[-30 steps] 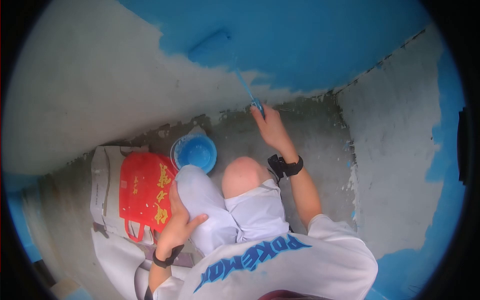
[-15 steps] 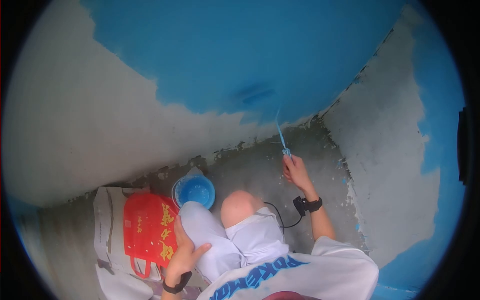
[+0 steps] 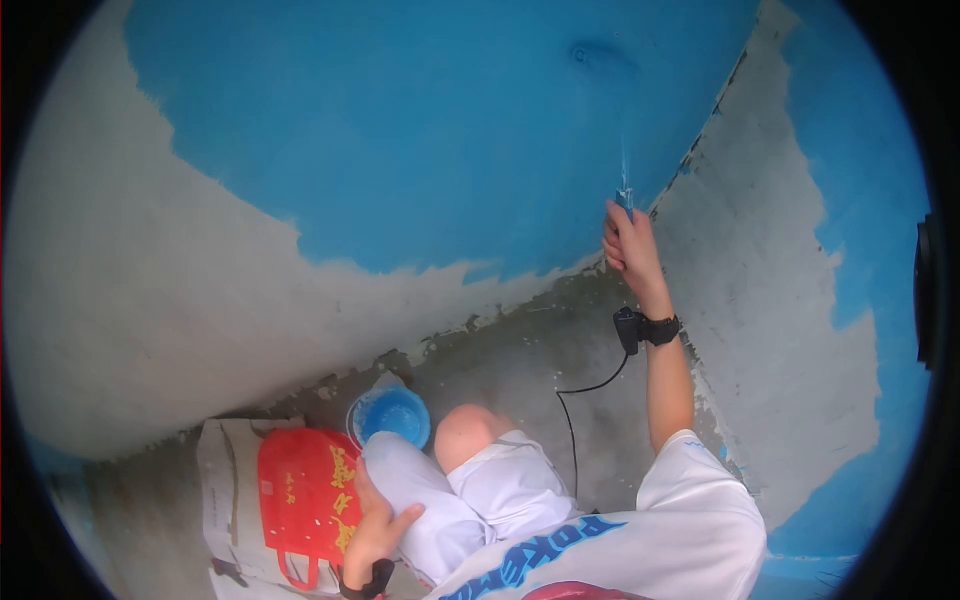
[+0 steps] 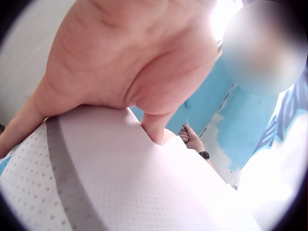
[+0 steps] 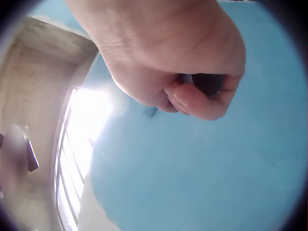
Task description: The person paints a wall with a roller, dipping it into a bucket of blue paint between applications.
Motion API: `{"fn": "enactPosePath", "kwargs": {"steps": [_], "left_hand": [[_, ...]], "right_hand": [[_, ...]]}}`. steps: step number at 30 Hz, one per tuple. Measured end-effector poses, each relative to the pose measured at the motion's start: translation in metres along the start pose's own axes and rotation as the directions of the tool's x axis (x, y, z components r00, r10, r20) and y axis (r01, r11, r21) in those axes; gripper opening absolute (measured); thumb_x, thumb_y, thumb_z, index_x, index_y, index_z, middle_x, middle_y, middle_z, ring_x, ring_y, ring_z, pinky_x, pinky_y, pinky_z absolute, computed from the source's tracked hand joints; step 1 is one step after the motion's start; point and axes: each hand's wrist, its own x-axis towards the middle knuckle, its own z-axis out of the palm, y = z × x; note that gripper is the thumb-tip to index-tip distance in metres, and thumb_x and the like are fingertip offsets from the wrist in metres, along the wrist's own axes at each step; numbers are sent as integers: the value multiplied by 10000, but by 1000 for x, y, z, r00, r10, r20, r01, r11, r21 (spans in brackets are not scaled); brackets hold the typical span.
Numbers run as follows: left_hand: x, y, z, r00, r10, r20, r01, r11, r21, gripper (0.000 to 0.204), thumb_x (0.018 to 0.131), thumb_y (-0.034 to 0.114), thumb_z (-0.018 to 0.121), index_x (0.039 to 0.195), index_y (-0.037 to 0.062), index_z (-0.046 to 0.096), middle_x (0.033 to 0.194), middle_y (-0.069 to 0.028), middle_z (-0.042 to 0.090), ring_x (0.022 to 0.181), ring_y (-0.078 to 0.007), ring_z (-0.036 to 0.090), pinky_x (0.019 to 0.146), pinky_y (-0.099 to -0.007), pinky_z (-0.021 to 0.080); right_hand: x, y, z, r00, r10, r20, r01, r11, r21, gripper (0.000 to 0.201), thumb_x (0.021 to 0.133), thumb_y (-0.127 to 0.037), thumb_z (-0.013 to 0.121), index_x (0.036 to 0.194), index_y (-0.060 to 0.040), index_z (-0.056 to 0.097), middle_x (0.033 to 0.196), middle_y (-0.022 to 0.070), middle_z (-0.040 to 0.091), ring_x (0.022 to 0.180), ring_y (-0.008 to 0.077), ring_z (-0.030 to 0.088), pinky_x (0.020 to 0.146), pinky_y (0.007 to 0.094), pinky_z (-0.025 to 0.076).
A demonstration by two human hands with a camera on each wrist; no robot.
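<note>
My right hand (image 3: 636,250) grips the blue handle of a paint roller (image 3: 625,198), arm stretched out toward the wall. Its thin rod runs up to the blue-coated roller head (image 3: 605,57), which is up against the blue-painted wall (image 3: 400,150). In the right wrist view my curled fingers (image 5: 197,103) wrap round the handle, whose dark end (image 5: 208,84) shows. My left hand (image 3: 372,530) rests on my left leg in white shorts (image 3: 405,490), thumb spread from the fingers and holding nothing. Close in front of that leg stands a small blue bucket (image 3: 395,412).
A red bag (image 3: 300,490) with yellow lettering lies over a pale bag (image 3: 225,475) at the left. Bare grey wall (image 3: 240,300) borders the blue paint. A black cable (image 3: 575,420) hangs from my right wrist over the concrete floor (image 3: 520,350). Another wall (image 3: 740,260) meets at the right.
My right hand has swept the roller rightward, coming down and then up the wall, the arm now straighter. The view has shifted. My left hand has stayed on the leg.
</note>
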Motion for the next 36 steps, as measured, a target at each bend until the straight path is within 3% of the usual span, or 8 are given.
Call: {"fn": "enactPosePath", "kwargs": {"steps": [8,11,18,21,23,26,31,36], "left_hand": [[2,2,6,999,-31,7,31,999,23,1214,869,323,781,1560,-94,-126,1625,-356,51,1526,-411,157,1252,-394,157],[3,0,6,999,-39,17,39,999,12,1217,866,316,782,1563,-85,-132,1625,-354,55,1523,-406,165,1250,-390,164],[-1,1,5,1000,-9,2,9,998,62,1225,865,297,785,1565,-72,-151,1629,-347,45,1524,-393,167,1249,-385,169],[-5,1,5,1000,-15,12,15,999,43,1227,866,294,786,1563,-73,-155,1630,-344,36,1525,-394,161,1250,-388,165],[-4,1,4,1000,-12,18,12,1000,27,1228,867,291,786,1561,-75,-159,1631,-341,27,1527,-395,155,1251,-392,161],[-4,2,4,1000,0,11,0,1000,-21,1209,866,288,784,1552,-104,-131,1625,-349,24,1524,-427,142,1254,-411,147],[-5,6,3,1000,3,1,-3,1000,-18,1190,866,282,780,1542,-137,-105,1617,-365,24,1520,-458,133,1257,-430,133],[-4,-1,4,1000,21,1,-21,1000,2,1190,865,280,781,1535,-150,-103,1609,-379,25,1518,-468,132,1257,-435,131]], "right_hand": [[20,74,20,986,-94,-136,64,975,-212,506,1051,-313,575,618,-101,420,489,-19,424,361,114,409,361,301,298],[10,108,28,982,-50,-181,2,967,-255,523,1049,-320,571,602,-89,428,479,-9,435,372,115,423,370,313,313],[-30,209,41,990,-39,-138,-18,920,-391,515,1034,-303,580,622,0,510,509,73,483,474,167,519,483,384,375],[-44,250,42,987,-105,-125,34,880,-474,512,1044,-324,576,620,-58,466,490,3,451,409,126,473,411,335,333],[-52,258,41,989,-86,-121,14,867,-498,505,1045,-316,570,628,-44,482,494,18,464,412,134,480,414,345,341],[-51,248,43,992,-38,-124,-17,910,-414,510,1045,-324,565,628,-41,484,493,32,467,415,141,479,419,355,349],[-17,164,42,960,-239,-148,127,838,-531,523,1045,-341,562,615,-59,469,489,14,451,415,128,459,414,333,331],[27,91,41,947,-281,-159,178,866,-467,542,1049,-346,552,602,-59,447,484,5,437,393,129,439,401,332,322]]}}
